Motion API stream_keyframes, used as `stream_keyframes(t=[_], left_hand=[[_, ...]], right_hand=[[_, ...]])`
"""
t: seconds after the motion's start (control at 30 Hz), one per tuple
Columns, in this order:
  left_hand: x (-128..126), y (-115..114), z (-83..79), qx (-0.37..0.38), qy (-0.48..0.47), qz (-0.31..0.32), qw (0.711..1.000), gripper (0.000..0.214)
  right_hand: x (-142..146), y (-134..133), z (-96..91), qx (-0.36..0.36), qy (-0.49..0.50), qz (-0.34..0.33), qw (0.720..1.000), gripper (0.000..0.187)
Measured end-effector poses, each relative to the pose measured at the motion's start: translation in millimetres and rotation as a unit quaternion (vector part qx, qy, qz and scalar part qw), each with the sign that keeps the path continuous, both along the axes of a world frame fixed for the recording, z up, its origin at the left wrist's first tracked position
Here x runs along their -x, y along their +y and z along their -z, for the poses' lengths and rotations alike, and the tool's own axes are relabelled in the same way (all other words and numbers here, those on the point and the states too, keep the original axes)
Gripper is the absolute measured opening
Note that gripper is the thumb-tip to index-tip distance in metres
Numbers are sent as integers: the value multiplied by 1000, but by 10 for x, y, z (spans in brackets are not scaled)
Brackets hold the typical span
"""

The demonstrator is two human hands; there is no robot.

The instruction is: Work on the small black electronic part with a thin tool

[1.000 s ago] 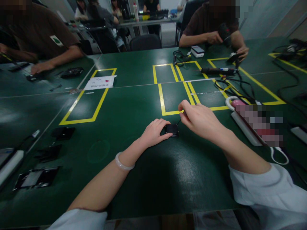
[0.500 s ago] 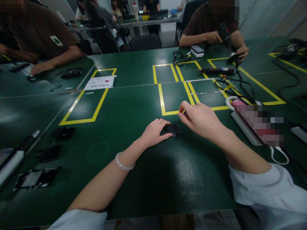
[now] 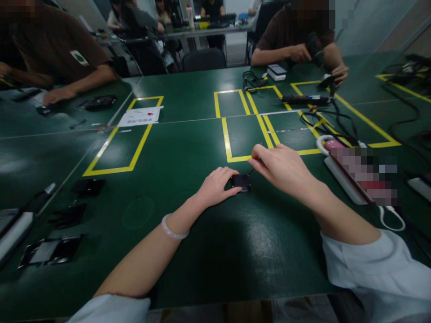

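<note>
On the green table, a small black square part point(image 3: 241, 181) lies flat in front of me. My left hand point(image 3: 218, 186) steadies it from the left, thumb along the near edge and fingers at the far left corner. My right hand point(image 3: 281, 166) is closed in a pinch just beyond it to the right. Between those fingertips is a thin dark rod-like tool point(image 3: 251, 172), slanting down to the part's far right corner. Most of the tool is hidden by the fingers, so its exact kind does not show.
Several black parts point(image 3: 67, 215) lie at the left. A phone-like slab point(image 3: 346, 181) with a white loop rests at the right. Beyond are yellow tape outlines point(image 3: 229, 139), a black pen-shaped tool point(image 3: 305, 99) and cables point(image 3: 336, 123). Co-workers sit across, one holding a power driver point(image 3: 314, 48).
My right hand has shifted very slightly left, and the thin tool's tilt differs a little. My left hand and the black part stay in place.
</note>
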State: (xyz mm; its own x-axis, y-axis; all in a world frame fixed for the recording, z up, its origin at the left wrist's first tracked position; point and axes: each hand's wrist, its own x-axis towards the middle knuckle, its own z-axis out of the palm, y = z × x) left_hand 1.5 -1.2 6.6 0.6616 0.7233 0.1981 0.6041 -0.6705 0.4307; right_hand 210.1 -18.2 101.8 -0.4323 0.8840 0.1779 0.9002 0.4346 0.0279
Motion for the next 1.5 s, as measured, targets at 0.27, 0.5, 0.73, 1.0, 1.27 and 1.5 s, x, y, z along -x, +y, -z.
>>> stream_keyframes(t=[0.27, 0.5, 0.73, 1.0, 1.27, 1.5], left_hand=[[-2, 5, 9, 2, 2, -3, 1000, 39], [5, 7, 8, 3, 1, -3, 1000, 37], [1, 12, 2, -1, 4, 0, 1000, 38], [0, 3, -14, 5, 7, -1, 1000, 36], [2, 8, 10, 1, -1, 0, 1000, 37], [1, 2, -2, 2, 1, -2, 1000, 38]], right_hand=[[11, -7, 7, -8, 26, -2, 1000, 23], [12, -4, -14, 1, -1, 5, 1000, 24], [11, -16, -13, -5, 31, -6, 999, 22], [18, -2, -4, -1, 3, 3, 1000, 24], [-5, 1, 7, 4, 16, -12, 1000, 23], [1, 1, 20, -8, 28, -14, 999, 21]])
